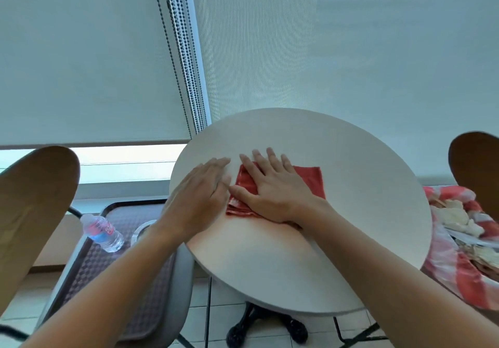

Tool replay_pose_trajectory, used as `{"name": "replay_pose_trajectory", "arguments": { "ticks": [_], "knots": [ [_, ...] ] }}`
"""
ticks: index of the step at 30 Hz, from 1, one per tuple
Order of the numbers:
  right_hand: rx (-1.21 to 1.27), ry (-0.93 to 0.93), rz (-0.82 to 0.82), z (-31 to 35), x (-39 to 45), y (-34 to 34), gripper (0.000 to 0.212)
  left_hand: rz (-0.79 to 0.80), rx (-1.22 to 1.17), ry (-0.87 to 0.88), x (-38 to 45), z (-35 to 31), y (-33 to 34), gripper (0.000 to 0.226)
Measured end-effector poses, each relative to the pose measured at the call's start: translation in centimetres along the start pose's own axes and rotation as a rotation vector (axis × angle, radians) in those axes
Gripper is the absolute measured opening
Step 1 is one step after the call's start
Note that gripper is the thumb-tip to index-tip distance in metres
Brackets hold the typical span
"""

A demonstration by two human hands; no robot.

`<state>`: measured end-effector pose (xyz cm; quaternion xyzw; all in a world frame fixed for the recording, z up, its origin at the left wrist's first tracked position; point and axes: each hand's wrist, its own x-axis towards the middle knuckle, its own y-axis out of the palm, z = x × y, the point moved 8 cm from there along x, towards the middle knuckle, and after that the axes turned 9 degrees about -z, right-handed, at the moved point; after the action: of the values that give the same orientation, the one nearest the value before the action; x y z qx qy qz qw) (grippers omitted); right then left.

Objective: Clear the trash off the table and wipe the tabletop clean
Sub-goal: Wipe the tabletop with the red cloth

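- The right hand (272, 188) lies flat, fingers spread, palm down on a folded red cloth (310, 182), pressing rather than grasping it.
- The left hand (199, 188) rests open and released on the bare worktop (351, 212) just beside the cloth's left edge, its fingertips near the right hand's thumb; it holds nothing.
- The cloth sits around the middle of the round worktop, directly under the right hand, its long axis running left to right from the person's seat, with a bare corner showing past the right hand's fingers on the far right.
- The right hand is the nearer one for any wiping stroke; the left is placed to steady or smooth the fold.
- No trash shows on the worktop, so the clearing step looks done and the wiping is the part in hand.
- Off the worktop's left edge, lower down, a water bottle (102, 232) lies on a patterned tray (127, 280).
- To the right, a red-and-white bag (453, 266) holds what appears to be crumpled paper waste, though the frame edge distorts it.
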<state>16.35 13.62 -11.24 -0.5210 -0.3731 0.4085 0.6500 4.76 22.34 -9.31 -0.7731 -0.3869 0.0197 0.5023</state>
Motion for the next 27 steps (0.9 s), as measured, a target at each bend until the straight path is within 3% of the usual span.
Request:
{"name": "replay_pose_trajectory", "arguments": {
  "ticks": [9, 15, 17, 20, 23, 27],
  "knots": [
    [0.014, -0.304, -0.004, 4.6, -8.5, -0.4, 0.074, 0.009, -0.062, 0.004, 0.0, 0.1, -0.4, 0.040],
    [0.041, -0.482, 0.076, 2.4, -13.5, -2.3, 0.065, 0.011, -0.062, 0.162, -0.7, -2.6, -0.5, 0.048],
    [0.233, -0.418, 0.063, 0.4, -14.2, -3.9, 0.064, 0.078, -0.090, 0.305, -2.0, -6.0, -0.1, 0.051],
    [0.461, -0.086, -0.155, -6.9, -13.2, -6.4, 0.059, 0.276, -0.031, 0.494, -4.6, -11.7, 1.6, 0.058],
    [0.263, 0.186, -0.176, -14.2, -12.4, -5.9, 0.059, 0.431, 0.104, 0.545, -6.4, -15.3, 3.5, 0.064],
    [0.164, 0.232, -0.128, -16.6, -13.0, -3.9, 0.063, 0.510, 0.242, 0.627, -8.8, -17.7, 5.4, 0.071]
  ]
}}
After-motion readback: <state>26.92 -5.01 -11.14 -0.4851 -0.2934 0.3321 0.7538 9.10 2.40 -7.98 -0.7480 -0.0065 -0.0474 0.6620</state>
